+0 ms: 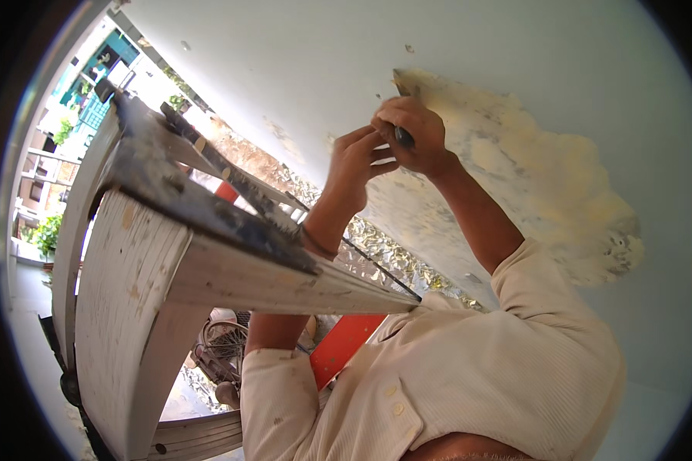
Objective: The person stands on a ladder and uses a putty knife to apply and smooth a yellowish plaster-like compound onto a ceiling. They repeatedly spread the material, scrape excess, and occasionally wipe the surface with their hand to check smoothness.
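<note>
My right hand (414,134) is closed around the dark handle (404,137) of a scraper, whose blade tip (398,79) meets the pale wall (515,54) at the edge of a rough, cream patch (538,177) of peeled paint. Just left of it, my left hand (355,165) has its fingers apart and slightly bent, reaching to my right hand; their tips are partly hidden, and whether they touch the scraper I cannot tell. My left forearm passes behind a paint-spotted ladder (138,276) with a dark, worn top (177,200).
A red bar (344,342) crosses under the ladder. A bicycle wheel (227,346) shows below it. Paint flakes (384,253) litter the ground along the wall's foot. Plants (48,230) and a teal structure (100,61) stand at the far left.
</note>
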A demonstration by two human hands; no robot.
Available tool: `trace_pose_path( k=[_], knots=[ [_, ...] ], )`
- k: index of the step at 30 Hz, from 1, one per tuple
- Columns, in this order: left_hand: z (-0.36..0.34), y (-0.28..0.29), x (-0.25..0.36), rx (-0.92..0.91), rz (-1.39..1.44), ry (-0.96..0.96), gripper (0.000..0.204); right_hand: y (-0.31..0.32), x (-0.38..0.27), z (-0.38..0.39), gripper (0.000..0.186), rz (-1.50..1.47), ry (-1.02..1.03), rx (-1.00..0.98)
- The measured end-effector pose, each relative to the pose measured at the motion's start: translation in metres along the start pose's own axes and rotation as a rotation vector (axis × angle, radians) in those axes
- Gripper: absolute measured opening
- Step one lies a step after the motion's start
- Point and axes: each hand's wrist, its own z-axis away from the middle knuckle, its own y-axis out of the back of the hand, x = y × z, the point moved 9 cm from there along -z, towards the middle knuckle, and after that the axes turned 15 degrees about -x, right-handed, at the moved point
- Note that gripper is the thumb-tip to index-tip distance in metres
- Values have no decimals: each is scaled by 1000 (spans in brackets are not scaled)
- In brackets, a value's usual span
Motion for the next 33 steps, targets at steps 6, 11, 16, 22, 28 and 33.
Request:
trace_pose_path(
  k=[6, 11, 16, 22, 28, 33],
  knots=[
    [41, 24, 20, 232, -107, 81, 42, 28, 4, 2, 16, -110, 14, 130],
    [43, 6, 43, 220, -394, 142, 49, 38, 51, 10, 21, -162, -207, 277],
    [75, 6, 61, 51, -1333, 307, 41, 34, 44, 23, 21, -166, -134, 200],
    [184, 21, 48, 220, -1775, 540, 28, 3, 45, 17, 26, -76, -90, 19],
    [327, -44, 40, 628, -1555, 735, 28, -22, 3, 1, 23, 78, 109, -131],
    [327, -67, 23, 747, -1533, 610, 24, -1, 5, -5, 29, 43, 119, 7]
  ],
)
